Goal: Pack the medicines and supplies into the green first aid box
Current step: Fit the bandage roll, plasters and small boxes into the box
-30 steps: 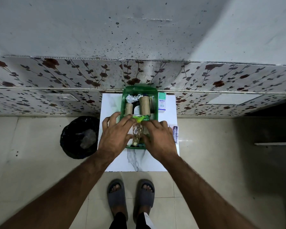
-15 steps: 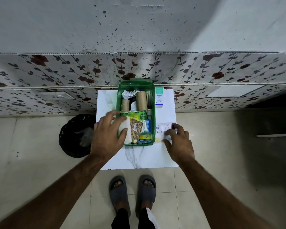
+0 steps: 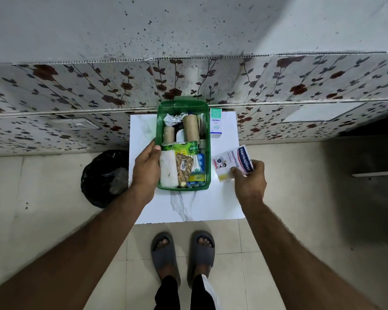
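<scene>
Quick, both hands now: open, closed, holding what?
Left hand: open, resting against the green box side.
Right hand: closed on the plaster box.

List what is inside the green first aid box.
In the green first aid box: two brown rolls, crumpled foil, a green packet, white gauze, a clear pouch, cotton swabs. Anything beneath them is covered.

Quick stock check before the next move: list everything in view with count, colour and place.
first aid box: 1, green, open on table
table: 1, white marble
bandage rolls: 2, tan, in box
foil strip: 1, silver, in box
gauze: 1, white, in box
plaster box: 1, white-blue, in right hand
Optibex carton: 1, white-teal, on table beside box
bin bag: 1, black, on floor
left hand: on the box's left side
right hand: holds plaster box
</scene>
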